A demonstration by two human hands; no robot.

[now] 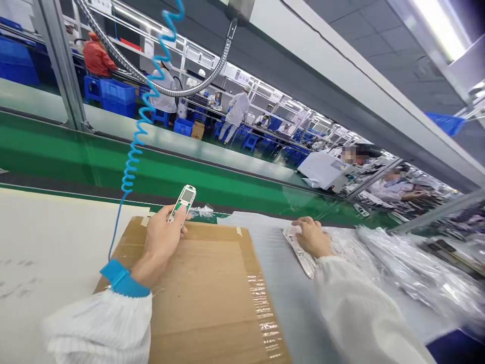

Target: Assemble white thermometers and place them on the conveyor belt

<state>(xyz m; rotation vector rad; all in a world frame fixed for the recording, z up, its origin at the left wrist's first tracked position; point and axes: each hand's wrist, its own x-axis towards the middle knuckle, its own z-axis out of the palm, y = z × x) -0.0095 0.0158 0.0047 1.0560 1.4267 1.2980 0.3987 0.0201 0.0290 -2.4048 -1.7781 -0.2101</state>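
Observation:
My left hand (161, 237) is closed around a small green and white circuit board with a little screen (183, 200), held up over a flat brown cardboard box (212, 298). A blue wrist strap (123, 279) sits on that wrist, with a coiled blue cord (140, 121) rising from it. My right hand (312, 236) rests with curled fingers on a long white keypad part (301, 255), which lies on white foam sheet (276, 263). Both arms wear white sleeves.
A green conveyor belt (113, 162) runs across behind the bench. Clear plastic bags (409, 268) pile up at the right. A flexible metal hose (182, 91) hangs overhead. Several people in white coats work at far benches; one person in orange sits at the back left.

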